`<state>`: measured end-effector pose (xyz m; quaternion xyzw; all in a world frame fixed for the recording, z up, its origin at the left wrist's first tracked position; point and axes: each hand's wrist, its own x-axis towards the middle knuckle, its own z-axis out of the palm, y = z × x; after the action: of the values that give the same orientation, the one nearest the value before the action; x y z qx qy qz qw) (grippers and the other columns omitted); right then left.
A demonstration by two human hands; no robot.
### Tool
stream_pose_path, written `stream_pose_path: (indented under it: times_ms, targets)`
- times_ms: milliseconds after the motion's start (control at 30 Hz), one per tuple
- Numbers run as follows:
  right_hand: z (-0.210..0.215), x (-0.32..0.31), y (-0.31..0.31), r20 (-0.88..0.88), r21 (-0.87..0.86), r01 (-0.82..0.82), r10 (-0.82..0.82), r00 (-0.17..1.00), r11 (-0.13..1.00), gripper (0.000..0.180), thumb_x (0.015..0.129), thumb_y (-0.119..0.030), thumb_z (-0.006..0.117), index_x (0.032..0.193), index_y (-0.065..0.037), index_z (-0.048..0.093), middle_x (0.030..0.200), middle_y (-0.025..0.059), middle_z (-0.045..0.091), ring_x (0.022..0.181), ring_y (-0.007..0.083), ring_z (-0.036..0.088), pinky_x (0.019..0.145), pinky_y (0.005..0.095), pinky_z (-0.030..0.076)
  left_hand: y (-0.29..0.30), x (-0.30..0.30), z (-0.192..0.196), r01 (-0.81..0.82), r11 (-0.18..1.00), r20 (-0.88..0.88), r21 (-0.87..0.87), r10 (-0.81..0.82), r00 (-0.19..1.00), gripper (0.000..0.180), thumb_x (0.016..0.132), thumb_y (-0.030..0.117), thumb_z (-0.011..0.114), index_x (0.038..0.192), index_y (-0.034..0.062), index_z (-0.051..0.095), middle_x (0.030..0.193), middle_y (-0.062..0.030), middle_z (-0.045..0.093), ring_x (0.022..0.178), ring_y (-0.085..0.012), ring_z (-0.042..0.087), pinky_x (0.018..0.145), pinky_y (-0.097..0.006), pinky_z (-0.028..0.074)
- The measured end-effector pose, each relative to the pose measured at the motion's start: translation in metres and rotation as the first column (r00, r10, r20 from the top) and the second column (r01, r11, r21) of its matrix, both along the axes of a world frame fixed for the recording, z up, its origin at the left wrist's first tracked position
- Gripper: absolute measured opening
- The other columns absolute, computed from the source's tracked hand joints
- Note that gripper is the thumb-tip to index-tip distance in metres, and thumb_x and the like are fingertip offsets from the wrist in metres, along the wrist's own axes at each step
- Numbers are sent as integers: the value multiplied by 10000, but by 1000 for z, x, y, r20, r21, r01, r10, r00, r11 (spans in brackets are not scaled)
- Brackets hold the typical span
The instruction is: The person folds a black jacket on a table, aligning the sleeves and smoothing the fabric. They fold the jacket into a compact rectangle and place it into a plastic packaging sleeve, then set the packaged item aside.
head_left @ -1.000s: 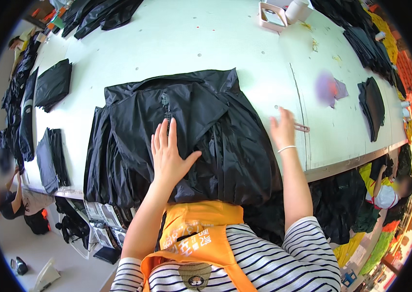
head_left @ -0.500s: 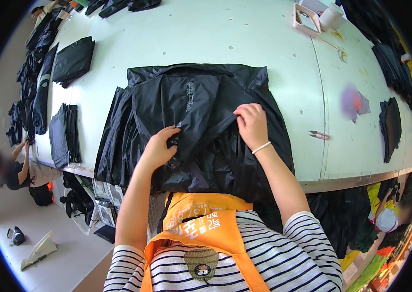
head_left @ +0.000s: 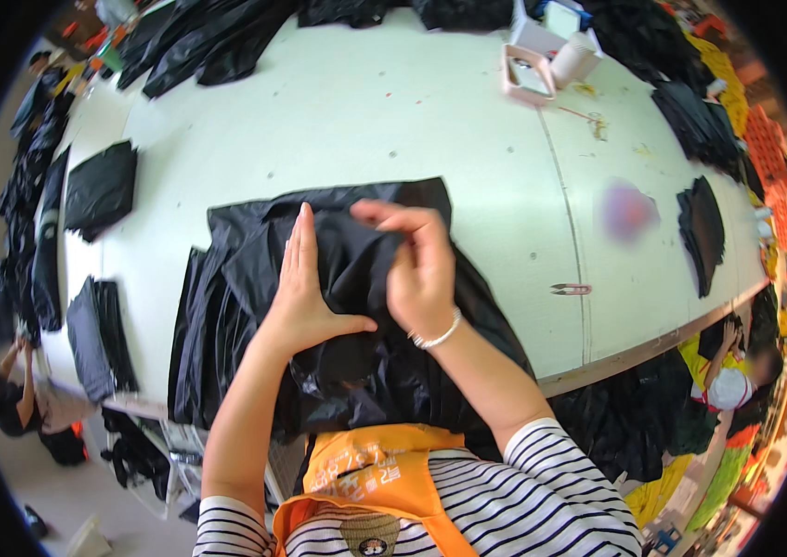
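Note:
A stack of shiny black garments (head_left: 217, 325) lies before me on the pale table, its near side hanging toward my apron. Above its middle, my left hand (head_left: 305, 288) is held on edge, fingers stretched upward and thumb out to the right, with no fabric gripped. My right hand (head_left: 421, 274) has curled fingers closed on a raised fold of the top black garment; the fingertips are slightly blurred. Between the two hands the cloth bunches up, and its lower layers are partly hidden by my arms.
Folded black garments (head_left: 101, 190) lie at the left, and others (head_left: 702, 237) at the right. Thread snips (head_left: 571, 290) lie right of the stack, near a blurred purple thing (head_left: 627, 212). A pink tray (head_left: 527, 74) stands at the back. Other people work at both sides.
My left hand has let go of the fabric and straightened its fingers. The right hand has swung left and inward, bringing the cloth's right part over. The view has shifted.

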<state>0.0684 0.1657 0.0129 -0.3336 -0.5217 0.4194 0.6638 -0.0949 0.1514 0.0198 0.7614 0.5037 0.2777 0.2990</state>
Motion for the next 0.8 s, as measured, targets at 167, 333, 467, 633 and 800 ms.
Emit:
stream_pose_path:
  times_ms: [167,333,467,633,800]
  targets:
    - [21,-25,-6,202,29,-211,201,959,977,265,789,142,428,984,-10,525,1070,154,640,997,230,630,887,299,471,55,18,-89,-2,994,375,114,-41,926,443,834,184,589,1223,36,436,1285,-101,479,1310,-231,348,1058,-346,284]
    - [11,16,45,248,-195,-372,413,876,908,376,784,93,477,1140,-16,523,1206,135,563,1080,198,575,917,298,450,67,21,-148,-214,961,597,-176,277,752,78,884,92,533,928,49,580,924,-46,583,888,-167,528,781,-289,434]
    - [-30,114,162,518,-81,163,-98,850,983,218,817,-45,547,1024,-33,614,961,92,654,814,185,625,760,312,496,80,22,-176,-365,929,363,58,321,875,184,759,-21,583,936,29,593,872,-101,601,854,-243,584,757,-327,462]
    - [-113,280,304,909,150,631,-357,216,761,196,825,-110,554,979,-48,660,950,166,661,884,329,625,812,395,496,93,58,-196,-269,940,-43,208,284,958,189,685,94,631,855,38,572,676,-146,557,621,-356,519,588,-422,400]
    - [-151,360,401,959,50,774,-247,139,631,249,770,-153,612,1004,-106,681,1053,163,646,989,334,607,889,383,474,101,51,-209,-231,939,-26,255,245,969,120,727,150,608,778,49,569,666,-98,572,624,-302,530,600,-372,407]
